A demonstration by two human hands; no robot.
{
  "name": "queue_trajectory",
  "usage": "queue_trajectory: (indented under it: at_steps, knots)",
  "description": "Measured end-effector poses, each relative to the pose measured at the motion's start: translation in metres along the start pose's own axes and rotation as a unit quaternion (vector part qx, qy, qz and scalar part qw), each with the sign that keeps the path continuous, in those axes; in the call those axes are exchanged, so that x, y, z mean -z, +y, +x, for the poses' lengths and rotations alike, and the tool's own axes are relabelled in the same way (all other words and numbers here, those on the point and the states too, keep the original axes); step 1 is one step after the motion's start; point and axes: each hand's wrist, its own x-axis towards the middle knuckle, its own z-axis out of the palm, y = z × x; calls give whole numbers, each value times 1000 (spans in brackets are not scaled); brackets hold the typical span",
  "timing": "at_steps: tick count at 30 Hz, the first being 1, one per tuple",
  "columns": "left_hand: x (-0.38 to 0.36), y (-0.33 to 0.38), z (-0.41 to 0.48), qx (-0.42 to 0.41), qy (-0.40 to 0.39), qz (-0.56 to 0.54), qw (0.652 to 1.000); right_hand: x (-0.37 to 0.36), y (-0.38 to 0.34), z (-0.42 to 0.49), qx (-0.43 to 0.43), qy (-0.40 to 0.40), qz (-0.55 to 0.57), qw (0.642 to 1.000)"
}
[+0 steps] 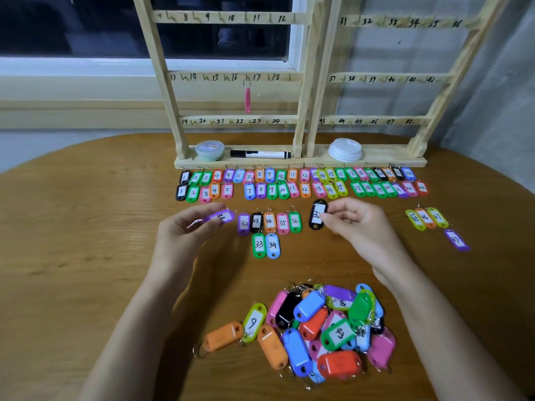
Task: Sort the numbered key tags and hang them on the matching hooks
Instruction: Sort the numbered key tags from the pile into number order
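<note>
My left hand [185, 227] pinches a purple key tag [222, 217] at its end, just left of the row of tags numbered 32 to 36 [269, 222]. My right hand [356, 221] pinches a black key tag [317, 214] held upright, right of that row. Two long rows of sorted numbered tags [301, 183] lie in front of the wooden hook rack [304, 79]. One pink tag [247, 98] hangs on the rack near hook 17. A loose pile of mixed tags [315, 328] sits close to me between my forearms.
Green tag 33 and blue tag 34 [266, 245] lie below the short row. A small group of tags [427, 217] and a lone purple tag [457, 240] lie at the right. A putty tub [209, 149], black marker [260, 154] and white lids [346, 149] rest on the rack's base.
</note>
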Motion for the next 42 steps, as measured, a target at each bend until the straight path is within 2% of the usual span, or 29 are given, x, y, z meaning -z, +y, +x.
queue_trajectory:
  at_steps: [9,18,26,30,35,37,42]
  knots:
    - [3,2,-4,-37,30,13,999,-39,-2,-8,-14,-35,-67,997]
    - [5,-3,2,-17,63,23,998,-61,-8,1,-38,-66,-96,992]
    - [6,-3,4,-6,87,16,996,-101,-21,12,-24,-108,-180,977]
    - [5,-2,3,-1,77,0,997,-109,-18,4,1,-91,-288,953]
    - [4,0,1,12,51,-6,999,-107,-20,2,18,-62,-331,941]
    - [3,1,-1,23,36,-10,999,-101,-20,2,41,-43,-308,950]
    - [-2,4,-5,22,-19,-9,1000,-89,-21,-4,82,-28,-133,987]
